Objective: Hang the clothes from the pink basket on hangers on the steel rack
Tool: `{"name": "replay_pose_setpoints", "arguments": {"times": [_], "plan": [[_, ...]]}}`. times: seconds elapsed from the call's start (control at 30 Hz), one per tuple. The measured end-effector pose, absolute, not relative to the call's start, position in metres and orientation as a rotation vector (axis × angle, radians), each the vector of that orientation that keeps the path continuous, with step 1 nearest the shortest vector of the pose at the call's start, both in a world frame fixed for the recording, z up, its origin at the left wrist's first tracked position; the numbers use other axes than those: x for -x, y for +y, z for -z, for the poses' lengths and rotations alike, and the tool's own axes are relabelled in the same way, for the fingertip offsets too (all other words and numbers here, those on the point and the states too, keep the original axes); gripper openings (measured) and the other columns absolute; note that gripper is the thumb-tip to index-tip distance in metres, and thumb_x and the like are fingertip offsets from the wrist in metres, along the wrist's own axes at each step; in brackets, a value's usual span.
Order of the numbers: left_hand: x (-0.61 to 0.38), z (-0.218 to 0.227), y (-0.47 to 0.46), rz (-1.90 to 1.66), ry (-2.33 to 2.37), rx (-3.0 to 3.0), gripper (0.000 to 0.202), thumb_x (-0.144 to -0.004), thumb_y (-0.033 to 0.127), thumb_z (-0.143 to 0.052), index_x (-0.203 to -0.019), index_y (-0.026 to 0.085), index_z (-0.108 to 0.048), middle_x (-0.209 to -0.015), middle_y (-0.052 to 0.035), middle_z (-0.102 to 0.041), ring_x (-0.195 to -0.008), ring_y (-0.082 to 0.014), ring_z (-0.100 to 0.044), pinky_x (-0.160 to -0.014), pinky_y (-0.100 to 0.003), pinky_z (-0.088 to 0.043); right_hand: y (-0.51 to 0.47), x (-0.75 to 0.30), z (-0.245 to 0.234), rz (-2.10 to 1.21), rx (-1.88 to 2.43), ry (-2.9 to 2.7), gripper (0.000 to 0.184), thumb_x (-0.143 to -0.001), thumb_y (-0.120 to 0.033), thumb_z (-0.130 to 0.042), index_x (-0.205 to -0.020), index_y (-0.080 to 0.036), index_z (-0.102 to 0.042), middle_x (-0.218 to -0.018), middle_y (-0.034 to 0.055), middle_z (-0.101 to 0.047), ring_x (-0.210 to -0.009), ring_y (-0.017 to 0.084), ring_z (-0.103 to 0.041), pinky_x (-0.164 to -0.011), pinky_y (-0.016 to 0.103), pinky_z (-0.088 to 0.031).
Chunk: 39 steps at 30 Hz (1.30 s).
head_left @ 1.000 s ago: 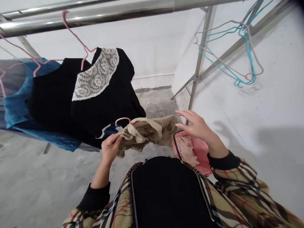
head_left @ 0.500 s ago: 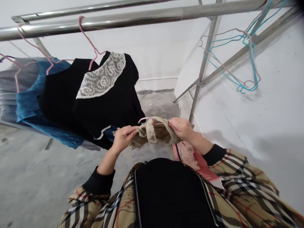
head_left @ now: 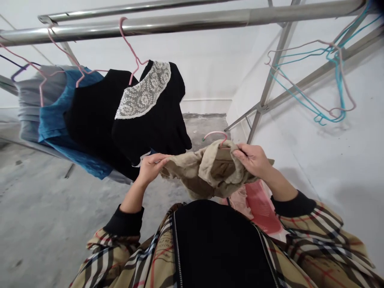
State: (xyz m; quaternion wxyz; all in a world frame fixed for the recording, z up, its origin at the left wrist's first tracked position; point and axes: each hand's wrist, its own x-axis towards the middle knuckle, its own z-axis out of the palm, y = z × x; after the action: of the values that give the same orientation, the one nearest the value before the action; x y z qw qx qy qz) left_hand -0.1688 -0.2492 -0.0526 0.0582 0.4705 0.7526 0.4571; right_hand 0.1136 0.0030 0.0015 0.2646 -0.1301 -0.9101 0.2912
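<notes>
Beige garment (head_left: 184, 170) spread between my two hands, in front of my torso.
Left hand (head_left: 150, 168) pinched its left end, forearm angled up and inward; right hand (head_left: 254, 159) gripped it beside the neck opening, fingers bent, forearm slanting in from the right. Hands roughly level, well apart. Pink hanger (head_left: 216, 132) hook poked up at the neck, well below the rail (head_left: 186, 25). Left hand sat near the lace-collared black top's (head_left: 150, 132) lower edge.

Hanger (head_left: 225, 138) half-hidden in beige garment (head_left: 187, 165), rail (head_left: 183, 25) cropped
</notes>
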Motion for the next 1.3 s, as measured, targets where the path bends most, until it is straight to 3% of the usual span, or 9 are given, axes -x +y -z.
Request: {"name": "replay_pose_setpoints", "arguments": {"times": [0.17,0.3,0.4,0.53,0.7,0.9,1.07,1.2,1.3], "plan": [[0.152,0.053,-0.246,-1.584,2.729,-1.422,0.039,-0.091,0.041,-0.059,-0.119,0.016,-0.068,-0.123,-0.0144,-0.068,-0.117,-0.0251,-0.062,-0.099,-0.04,-0.051,-0.005,-0.113,-0.01,-0.855,0.352,-2.458,0.041,-0.097,-0.052,-0.042,-0.073,-0.021,-0.056,-0.059,-0.0016,-0.05,-0.052,0.012,-0.047,-0.055,0.026,-0.035],[0.114,0.05,-0.233,-1.375,2.453,-1.928,0.03,-0.093,0.034,-0.058,-0.116,0.02,-0.07,-0.088,-0.006,-0.074,-0.081,-0.0158,-0.067,-0.075,-0.027,-0.054,-0.017,-0.107,-0.015,-0.869,0.289,-2.518,0.042,-0.098,-0.049,-0.043,-0.069,-0.02,-0.055,-0.057,-0.0018,-0.049,-0.053,0.012,-0.047,-0.054,0.025,-0.035],[0.105,0.047,-0.233,-1.441,2.367,-1.884,0.023,-0.095,0.03,-0.055,-0.102,0.021,-0.076,-0.064,0.0004,-0.065,-0.056,-0.0091,-0.056,-0.056,-0.02,-0.045,-0.009,-0.115,-0.016,-1.005,0.248,-2.54,0.035,-0.096,-0.048,-0.048,-0.09,-0.019,-0.067,-0.078,0.003,-0.067,-0.07,0.014,-0.061,-0.066,0.025,-0.044],[0.121,0.04,-0.246,-1.528,2.361,-1.699,0.023,-0.093,0.031,-0.058,-0.1,0.02,-0.077,-0.072,-0.0018,-0.071,-0.062,-0.0116,-0.063,-0.06,-0.022,-0.049,0.022,-0.144,0.0,-1.194,0.46,-2.486,0.041,-0.085,-0.051,-0.066,-0.111,-0.02,-0.068,-0.105,0.0073,-0.072,-0.094,0.021,-0.066,-0.079,0.029,-0.051],[0.145,0.038,-0.262,-1.568,2.451,-1.513,0.025,-0.09,0.035,-0.058,-0.098,0.021,-0.077,-0.089,-0.0038,-0.078,-0.077,-0.0164,-0.071,-0.07,-0.025,-0.055,0.039,-0.162,0.029,-1.359,0.653,-2.221,0.045,-0.078,-0.061,-0.066,-0.094,-0.018,-0.07,-0.082,0.0043,-0.071,-0.073,0.019,-0.064,-0.067,0.029,-0.052],[0.155,0.037,-0.27,-1.398,2.338,-1.763,0.021,-0.09,0.031,-0.061,-0.099,0.022,-0.078,-0.069,-0.0006,-0.071,-0.059,-0.0109,-0.061,-0.058,-0.021,-0.048,0.029,-0.154,0.02,-1.135,0.637,-2.163,0.054,-0.083,-0.068,-0.054,-0.065,-0.018,-0.061,-0.062,0.0002,-0.054,-0.061,0.014,-0.051,-0.058,0.026,-0.041],[0.144,0.036,-0.265,-1.408,2.117,-1.914,0.02,-0.091,0.027,-0.06,-0.097,0.02,-0.078,-0.063,-0.0004,-0.065,-0.054,-0.0092,-0.054,-0.053,-0.02,-0.042,0.027,-0.146,0.001,-1.094,0.655,-2.336,0.052,-0.088,-0.064,-0.05,-0.09,-0.017,-0.072,-0.081,0.0057,-0.069,-0.079,0.02,-0.064,-0.073,0.03,-0.049],[0.137,0.038,-0.259,-1.504,2.196,-1.801,0.021,-0.091,0.029,-0.06,-0.096,0.02,-0.078,-0.063,-0.0005,-0.065,-0.054,-0.0101,-0.055,-0.052,-0.021,-0.042,0.012,-0.146,-0.013,-1.084,0.5,-2.579,0.053,-0.094,-0.058,-0.045,-0.125,-0.019,-0.063,-0.107,0.0091,-0.072,-0.097,0.021,-0.067,-0.083,0.032,-0.05],[0.135,0.038,-0.256,-1.553,2.221,-1.728,0.02,-0.091,0.028,-0.059,-0.095,0.02,-0.078,-0.07,-0.0021,-0.071,-0.06,-0.0118,-0.061,-0.057,-0.021,-0.047,-0.007,-0.146,-0.021,-0.764,0.345,-2.867,0.042,-0.098,-0.05,-0.042,-0.118,-0.021,-0.065,-0.102,0.0063,-0.073,-0.089,0.019,-0.068,-0.075,0.027,-0.047]]}}
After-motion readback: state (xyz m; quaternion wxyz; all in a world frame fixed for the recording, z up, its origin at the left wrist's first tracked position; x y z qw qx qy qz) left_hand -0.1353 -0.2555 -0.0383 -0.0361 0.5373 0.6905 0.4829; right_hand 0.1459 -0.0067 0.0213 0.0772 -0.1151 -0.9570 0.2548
